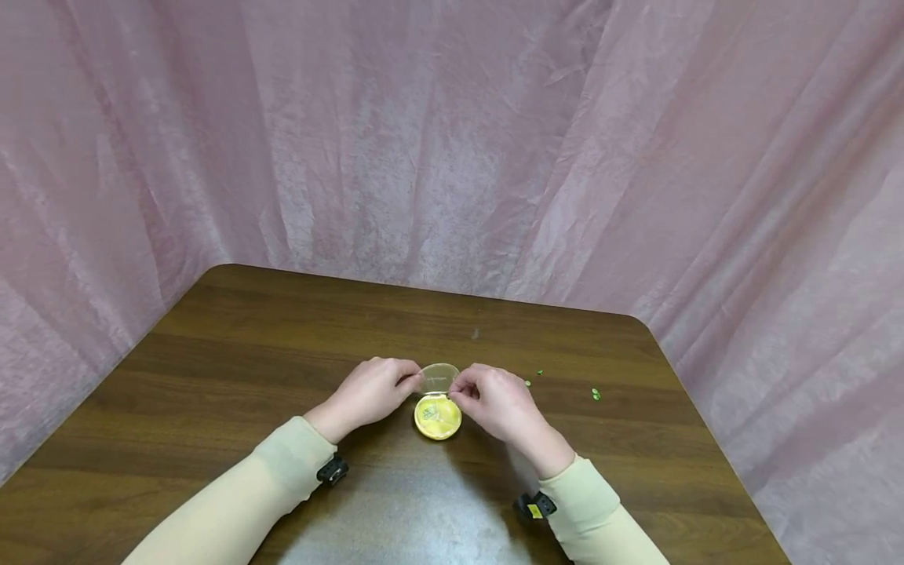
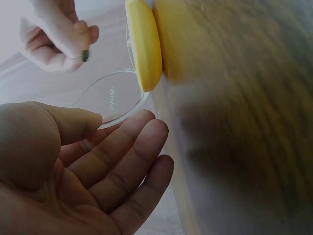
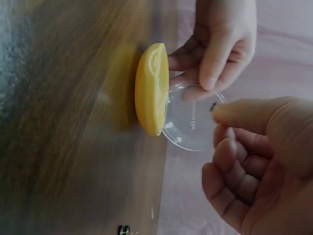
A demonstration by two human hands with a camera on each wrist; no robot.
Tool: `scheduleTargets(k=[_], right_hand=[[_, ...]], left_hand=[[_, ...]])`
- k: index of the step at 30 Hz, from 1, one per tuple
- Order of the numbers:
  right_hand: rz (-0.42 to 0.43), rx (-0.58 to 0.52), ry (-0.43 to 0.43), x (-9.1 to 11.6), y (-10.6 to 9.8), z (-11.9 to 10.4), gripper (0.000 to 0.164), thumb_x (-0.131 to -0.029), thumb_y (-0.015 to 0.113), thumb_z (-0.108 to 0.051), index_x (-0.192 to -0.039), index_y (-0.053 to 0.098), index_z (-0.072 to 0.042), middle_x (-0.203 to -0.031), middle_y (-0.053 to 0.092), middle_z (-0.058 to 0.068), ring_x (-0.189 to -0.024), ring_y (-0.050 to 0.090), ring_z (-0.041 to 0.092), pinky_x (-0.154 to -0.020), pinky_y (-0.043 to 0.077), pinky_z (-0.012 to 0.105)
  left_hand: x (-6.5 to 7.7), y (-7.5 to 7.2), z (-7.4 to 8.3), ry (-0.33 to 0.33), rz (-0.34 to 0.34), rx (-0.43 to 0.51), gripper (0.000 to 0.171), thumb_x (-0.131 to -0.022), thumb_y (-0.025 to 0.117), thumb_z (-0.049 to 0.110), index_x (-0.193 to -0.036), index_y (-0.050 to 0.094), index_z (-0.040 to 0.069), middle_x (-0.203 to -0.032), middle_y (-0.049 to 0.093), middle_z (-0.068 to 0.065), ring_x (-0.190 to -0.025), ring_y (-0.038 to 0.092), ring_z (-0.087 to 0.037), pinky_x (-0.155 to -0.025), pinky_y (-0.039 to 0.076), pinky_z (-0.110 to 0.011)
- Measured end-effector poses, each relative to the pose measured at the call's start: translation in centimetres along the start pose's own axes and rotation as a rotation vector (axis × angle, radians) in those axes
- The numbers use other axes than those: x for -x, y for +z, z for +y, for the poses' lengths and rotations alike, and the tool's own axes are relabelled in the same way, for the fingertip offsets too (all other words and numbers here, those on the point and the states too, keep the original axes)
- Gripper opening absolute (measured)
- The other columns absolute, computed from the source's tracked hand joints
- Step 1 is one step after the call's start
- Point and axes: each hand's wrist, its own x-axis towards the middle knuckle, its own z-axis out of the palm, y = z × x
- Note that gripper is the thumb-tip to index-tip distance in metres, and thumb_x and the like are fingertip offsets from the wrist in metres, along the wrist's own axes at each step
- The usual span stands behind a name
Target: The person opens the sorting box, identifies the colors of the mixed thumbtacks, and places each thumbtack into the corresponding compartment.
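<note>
Yellow case point(image 1: 439, 435) lies lower centre between left hand point(image 1: 370, 395), pinching its clear lid point(image 1: 439, 378), and right hand point(image 1: 500, 402), pinching a green bit point(image 2: 85, 56).

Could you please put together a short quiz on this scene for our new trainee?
1. Choose one: what does the left hand pinch? A) the curtain; B) the clear lid; C) its own sleeve.
2. True or false: the yellow case is shut.
3. Short answer: what colour is the small piece that the right hand pinches, as seen in the left wrist view?

Key:
1. B, the lid, held by its edge.
2. False; the case is open, its lid raised.
3. Dark green.
</note>
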Motion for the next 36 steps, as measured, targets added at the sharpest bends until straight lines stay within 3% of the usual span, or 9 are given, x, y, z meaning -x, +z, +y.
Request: scheduleTargets(k=[3,7,17,24,32,36], right_hand=[[0.018,0.136,-0.07,-0.1,0.7,-0.2,0.01,-0.082,0.071,-0.02,-0.079,0.067,-0.028,-0.076,0.053,-0.017,-0.066,0.05,0.002,-0.059,0.041,0.024],[0.018,0.226,-0.108,-0.1,1.4,-0.2,0.011,-0.081,0.07,-0.018,-0.078,0.068,-0.028,-0.075,0.053,-0.017,-0.064,0.05,0.002,-0.057,0.041,0.025],[0.031,0.269,-0.128,-0.1,2.4,-0.2,0.012,-0.079,0.07,-0.017,-0.078,0.069,-0.028,-0.075,0.053,-0.018,-0.065,0.052,0.003,-0.056,0.043,0.027],[-0.012,0.26,-0.135,-0.1,2.2,-0.1,0.011,-0.08,0.07,-0.017,-0.079,0.07,-0.029,-0.076,0.055,-0.017,-0.065,0.052,0.002,-0.058,0.043,0.026],[0.026,0.23,-0.023,0.1,-0.6,1.4,0.011,-0.08,0.073,-0.02,-0.077,0.07,-0.029,-0.074,0.053,-0.018,-0.065,0.051,0.002,-0.06,0.043,0.027],[-0.006,0.241,0.056,0.2,-1.9,2.7,0.009,-0.081,0.073,-0.021,-0.078,0.069,-0.029,-0.076,0.054,-0.018,-0.068,0.052,0.003,-0.062,0.044,0.029]], left_hand=[[0.0,0.1,0.0,0.004,-0.004,-0.006,0.016,-0.099,0.06,0.027,-0.098,0.075,0.02,-0.08,0.062,0.018,-0.069,0.056,-0.005,-0.069,0.046,-0.032],[-0.1,0.1,0.1,0.014,-0.003,-0.013,0.017,-0.1,0.059,0.027,-0.097,0.075,0.021,-0.079,0.061,0.018,-0.069,0.056,-0.006,-0.069,0.045,-0.032],[-0.1,0.0,0.1,0.015,-0.001,-0.013,0.017,-0.099,0.06,0.026,-0.097,0.075,0.02,-0.08,0.062,0.017,-0.07,0.057,-0.006,-0.069,0.046,-0.032],[0.1,0.0,-0.1,0.016,0.0,-0.017,0.016,-0.099,0.06,0.026,-0.095,0.074,0.021,-0.079,0.061,0.018,-0.068,0.055,-0.006,-0.068,0.045,-0.031],[0.1,-0.1,0.0,0.005,0.0,-0.009,0.017,-0.099,0.06,0.027,-0.097,0.075,0.021,-0.08,0.062,0.018,-0.07,0.057,-0.006,-0.07,0.046,-0.032],[0.2,-0.2,0.0,0.001,-0.004,-0.003,0.017,-0.1,0.059,0.027,-0.097,0.075,0.02,-0.079,0.062,0.018,-0.069,0.056,-0.006,-0.068,0.045,-0.032]])
